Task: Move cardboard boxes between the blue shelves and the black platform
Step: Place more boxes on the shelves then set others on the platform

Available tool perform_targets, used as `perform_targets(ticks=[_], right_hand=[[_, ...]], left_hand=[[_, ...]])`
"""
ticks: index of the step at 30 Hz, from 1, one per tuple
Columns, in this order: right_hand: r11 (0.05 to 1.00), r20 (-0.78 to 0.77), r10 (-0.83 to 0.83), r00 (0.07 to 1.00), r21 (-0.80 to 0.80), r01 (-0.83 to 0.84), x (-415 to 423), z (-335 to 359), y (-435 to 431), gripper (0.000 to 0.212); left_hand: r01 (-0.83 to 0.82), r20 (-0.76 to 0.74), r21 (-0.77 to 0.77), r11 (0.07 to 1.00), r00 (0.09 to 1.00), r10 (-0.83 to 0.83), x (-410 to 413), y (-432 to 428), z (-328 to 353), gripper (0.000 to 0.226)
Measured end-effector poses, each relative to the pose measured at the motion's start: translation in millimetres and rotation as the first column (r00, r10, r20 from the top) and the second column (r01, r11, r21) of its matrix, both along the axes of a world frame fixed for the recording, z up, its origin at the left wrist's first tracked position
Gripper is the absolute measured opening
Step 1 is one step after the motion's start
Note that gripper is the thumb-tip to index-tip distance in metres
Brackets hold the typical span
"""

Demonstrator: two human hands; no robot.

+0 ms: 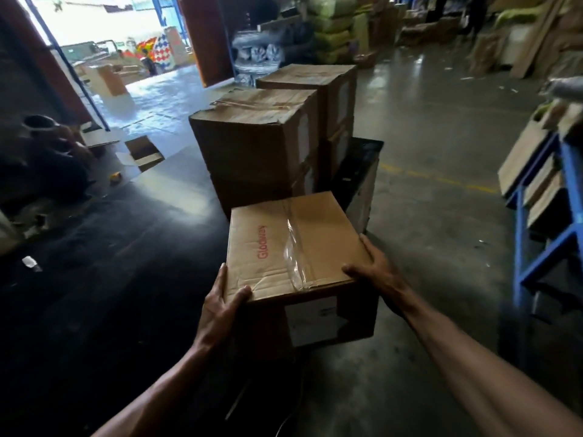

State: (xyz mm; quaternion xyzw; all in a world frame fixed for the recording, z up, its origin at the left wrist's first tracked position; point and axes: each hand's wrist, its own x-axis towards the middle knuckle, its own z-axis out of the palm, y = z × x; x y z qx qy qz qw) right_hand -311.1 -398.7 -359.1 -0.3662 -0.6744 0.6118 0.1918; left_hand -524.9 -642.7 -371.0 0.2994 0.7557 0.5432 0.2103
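Held out in front by both hands: left hand [225, 298] curled round the near-left corner of the taped cardboard box [293, 244], thumb on top, and right hand [375, 269] clasping the right edge, fingers down the side. Positioned low, just in front of the stacked brown boxes [252, 140] on the black platform [362, 165], with the blue shelves [536, 222] off to the right. Hard to tell whether carried or already resting. Probably bound for the platform. Keep it level and close to the body, shift palms under the bottom edges, aim beside the stack — land one edge first, then slip the fingers clear.
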Motion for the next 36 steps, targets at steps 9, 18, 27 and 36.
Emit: perform_targets(ticks=[9,18,27,36], right_hand=[[0.939,-0.091,-0.301,0.949,0.144,0.311,148.5,59.1,5.4,0.110],[0.735,-0.169,-0.604,0.779,0.261,0.626,263.6,138.0,75.9,0.112],[0.413,-0.261,-0.825,0.502,0.329,0.849,314.3,209.7,178.1,0.085],[0.131,-0.257,-0.932,0.256,0.421,0.898,340.3,260.1,267.3,0.098]], left_hand=[[0.286,0.008,0.142,0.948,0.957,-0.290,85.0,88.1,57.0,0.085],[0.556,-0.033,0.287,0.780,0.819,-0.572,165.9,264.3,131.3,0.100],[0.728,-0.087,0.465,0.504,0.604,-0.792,219.1,465.7,200.7,0.077],[0.793,-0.116,0.477,0.379,0.484,-0.868,279.4,646.8,245.6,0.074]])
